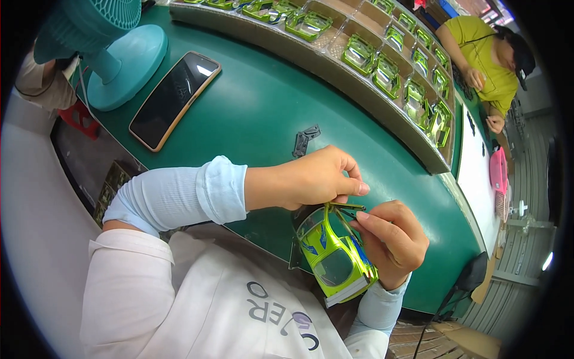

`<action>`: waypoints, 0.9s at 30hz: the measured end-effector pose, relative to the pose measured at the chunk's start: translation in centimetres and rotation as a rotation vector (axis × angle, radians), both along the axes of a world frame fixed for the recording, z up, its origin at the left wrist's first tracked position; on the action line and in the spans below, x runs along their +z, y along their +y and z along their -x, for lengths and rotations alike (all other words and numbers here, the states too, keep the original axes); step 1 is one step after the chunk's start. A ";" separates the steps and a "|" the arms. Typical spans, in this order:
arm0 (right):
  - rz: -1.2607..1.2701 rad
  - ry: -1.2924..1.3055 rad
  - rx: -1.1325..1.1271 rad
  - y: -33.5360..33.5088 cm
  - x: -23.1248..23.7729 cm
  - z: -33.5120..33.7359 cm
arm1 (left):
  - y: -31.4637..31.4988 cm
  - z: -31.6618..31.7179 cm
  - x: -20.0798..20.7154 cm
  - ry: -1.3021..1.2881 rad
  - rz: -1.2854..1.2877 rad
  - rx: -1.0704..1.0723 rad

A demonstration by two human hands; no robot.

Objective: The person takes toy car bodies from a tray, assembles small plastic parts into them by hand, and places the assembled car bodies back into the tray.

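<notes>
A lime-green toy vehicle shell (344, 263) with dark clear windows and blue markings is tilted between my hands, close to my apron. My right hand (394, 242) is closed at its right side, thumb and fingers pinching by the open upper end. Above that end my left hand (320, 178) is bent down with its fingers curled, the lower fingertips against the shell's edge. A thin black strip (351, 207) sticks out there between both hands; how it is attached I cannot make out. Small black plastic parts (305, 140) lie on the green table (251, 113) just beyond my left hand.
A long cardboard tray (365, 90) with compartments holds several similar green shells across the far side. At left are a phone (174, 100) and a teal fan (113, 66). A co-worker in a yellow-green shirt (481, 54) sits far right, near a pink fan (499, 173).
</notes>
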State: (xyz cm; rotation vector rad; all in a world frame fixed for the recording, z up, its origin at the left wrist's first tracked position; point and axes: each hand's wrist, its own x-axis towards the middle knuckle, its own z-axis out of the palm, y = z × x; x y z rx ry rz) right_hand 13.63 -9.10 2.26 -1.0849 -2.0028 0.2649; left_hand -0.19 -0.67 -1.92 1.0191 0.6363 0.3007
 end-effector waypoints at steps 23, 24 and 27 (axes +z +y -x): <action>0.011 -0.042 -0.029 -0.1 0.0 0.1 | 0.1 0.0 0.1 0.036 -0.110 -0.008; 0.011 -0.051 -0.018 0.0 0.0 0.1 | 0.1 -0.1 0.0 0.054 -0.127 -0.009; -0.006 -0.061 -0.009 0.2 -0.1 0.2 | 0.0 -0.2 0.0 0.080 -0.176 -0.010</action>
